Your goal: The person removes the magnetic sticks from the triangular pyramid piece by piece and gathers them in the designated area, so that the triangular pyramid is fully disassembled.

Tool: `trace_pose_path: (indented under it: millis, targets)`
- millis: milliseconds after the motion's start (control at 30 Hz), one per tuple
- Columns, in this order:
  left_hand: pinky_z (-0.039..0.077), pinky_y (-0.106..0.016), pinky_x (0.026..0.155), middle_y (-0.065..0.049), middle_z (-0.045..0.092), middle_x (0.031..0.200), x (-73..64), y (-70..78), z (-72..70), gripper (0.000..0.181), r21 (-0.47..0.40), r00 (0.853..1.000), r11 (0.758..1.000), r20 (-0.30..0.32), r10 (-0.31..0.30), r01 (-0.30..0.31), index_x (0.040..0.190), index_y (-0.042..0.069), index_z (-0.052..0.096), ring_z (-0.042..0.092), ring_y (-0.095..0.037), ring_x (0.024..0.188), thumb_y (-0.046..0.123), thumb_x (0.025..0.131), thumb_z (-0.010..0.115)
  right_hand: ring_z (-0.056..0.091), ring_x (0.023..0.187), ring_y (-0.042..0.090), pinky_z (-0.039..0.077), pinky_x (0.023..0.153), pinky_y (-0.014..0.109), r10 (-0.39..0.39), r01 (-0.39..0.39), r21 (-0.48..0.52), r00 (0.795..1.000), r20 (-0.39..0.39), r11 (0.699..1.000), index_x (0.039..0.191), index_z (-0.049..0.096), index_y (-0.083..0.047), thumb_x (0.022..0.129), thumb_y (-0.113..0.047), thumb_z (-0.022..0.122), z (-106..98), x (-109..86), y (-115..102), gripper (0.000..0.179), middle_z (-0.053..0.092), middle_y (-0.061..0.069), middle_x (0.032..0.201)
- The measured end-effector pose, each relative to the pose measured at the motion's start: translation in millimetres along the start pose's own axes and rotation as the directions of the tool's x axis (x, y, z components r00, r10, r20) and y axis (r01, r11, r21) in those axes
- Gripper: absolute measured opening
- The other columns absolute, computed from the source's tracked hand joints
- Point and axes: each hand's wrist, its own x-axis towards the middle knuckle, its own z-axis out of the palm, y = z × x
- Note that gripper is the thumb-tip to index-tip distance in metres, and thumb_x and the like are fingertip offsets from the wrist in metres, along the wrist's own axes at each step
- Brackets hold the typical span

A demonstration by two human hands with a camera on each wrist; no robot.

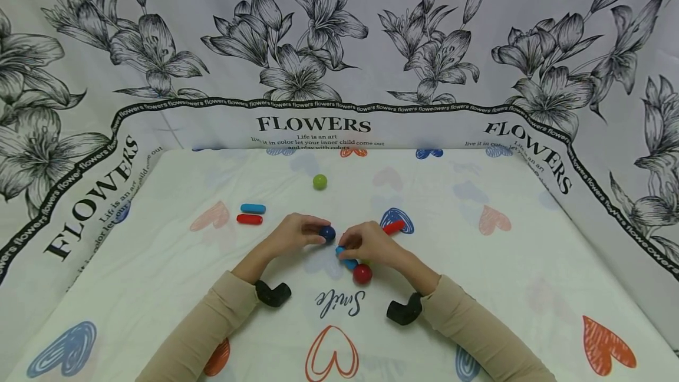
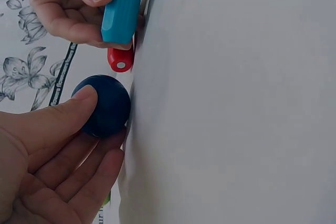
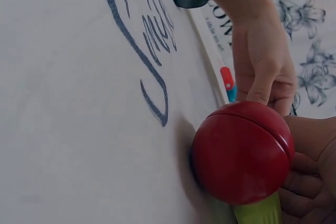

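My left hand (image 1: 289, 234) pinches a dark blue ball (image 1: 327, 233) between thumb and fingers, just above the cloth; the left wrist view shows the thumb on the ball (image 2: 105, 106). Opposite it, my right hand (image 1: 371, 244) grips a light blue magnetic stick (image 1: 348, 263), its near end pointing toward the left hand in the left wrist view. A red ball (image 1: 363, 274) lies at the stick's other end, under the right hand. A yellow-green stick (image 3: 260, 212) shows below that red ball in the right wrist view; whether they touch is hard to tell.
A red stick (image 1: 394, 227) lies just beyond the right hand. Farther left are a light blue stick (image 1: 253, 208) and another red stick (image 1: 250, 219), side by side. A green ball (image 1: 320, 181) rests toward the back of the printed cloth (image 1: 451, 270).
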Motion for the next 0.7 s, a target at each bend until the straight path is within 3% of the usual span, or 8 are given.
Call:
trace_pose_path:
  millis: [300,500,700]
  targets:
    - [0.053,-0.041,0.1,-0.02,0.065,0.126,-3.6,-0.9,-5.6,0.04,0.019,0.999,0.998,-0.016,-0.052,0.052,0.126,0.001,0.062,0.067,-0.029,0.112,0.012,0.088,0.069,0.056,0.076,0.003,0.049,0.07,0.012,-0.099,0.1,-0.14,0.995,0.018,0.985,0.099,0.075,-0.008,0.084,-0.02,0.074,-2,-6.7,-1,0.019,0.073,0.002,0.088]
    - [0.052,-0.042,0.101,-0.019,0.065,0.128,-4.7,-3.0,-10.3,0.041,0.008,0.997,0.998,-0.037,-0.062,0.063,0.127,0.002,0.062,0.066,-0.029,0.113,0.012,0.088,0.069,0.062,0.08,0.005,0.053,0.075,0.014,-0.119,0.12,-0.151,0.993,0.013,0.981,0.097,0.075,-0.01,0.085,-0.021,0.074,-6,-15.5,1,0.017,0.074,0.002,0.092]
    - [0.051,-0.043,0.102,-0.017,0.065,0.129,-7.0,-3.4,-15.7,0.041,0.019,0.994,0.997,-0.075,-0.079,0.081,0.127,0.004,0.062,0.065,-0.03,0.115,0.012,0.088,0.069,0.066,0.088,0.009,0.054,0.08,0.018,-0.185,0.187,-0.188,0.982,0.029,0.964,0.096,0.075,-0.012,0.086,-0.021,0.073,-10,-26.4,2,0.014,0.076,-0.001,0.093]
